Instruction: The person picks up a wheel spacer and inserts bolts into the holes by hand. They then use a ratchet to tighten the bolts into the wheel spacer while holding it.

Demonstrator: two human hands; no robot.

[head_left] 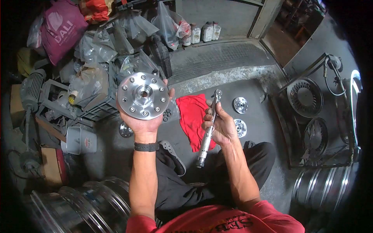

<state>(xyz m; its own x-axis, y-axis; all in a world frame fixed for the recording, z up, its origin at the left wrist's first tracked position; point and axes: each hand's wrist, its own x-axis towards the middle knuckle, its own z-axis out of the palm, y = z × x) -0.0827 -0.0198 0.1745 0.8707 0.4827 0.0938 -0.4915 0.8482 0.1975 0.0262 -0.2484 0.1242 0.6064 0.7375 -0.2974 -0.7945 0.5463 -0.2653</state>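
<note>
My left hand (pixel 145 126) is closed round a shiny round metal wheel hub (pixel 132 101) from beneath, thumb and fingertips showing at its edge. A ring of bolts surrounds the hub's raised centre hole, and its face is turned up towards me. In my right hand (pixel 225 126) is a silver torque wrench (pixel 206 141), gripped near its middle, with the ratchet head up and the dark handle end down. Behind the wrench a red cloth (pixel 190 112) lies on the floor. Two smaller metal hubs (pixel 240 105) lie right of my right hand.
Another metal hub (pixel 125 130) sits left of my left wrist, near small dark parts (pixel 167 115). Grey crates (pixel 97 110) with plastic bags stand left. Wheel rims (pixel 89 202) lie near me on both sides. A metal frame (pixel 287 143) is at right, and bottles (pixel 195 34) stand behind.
</note>
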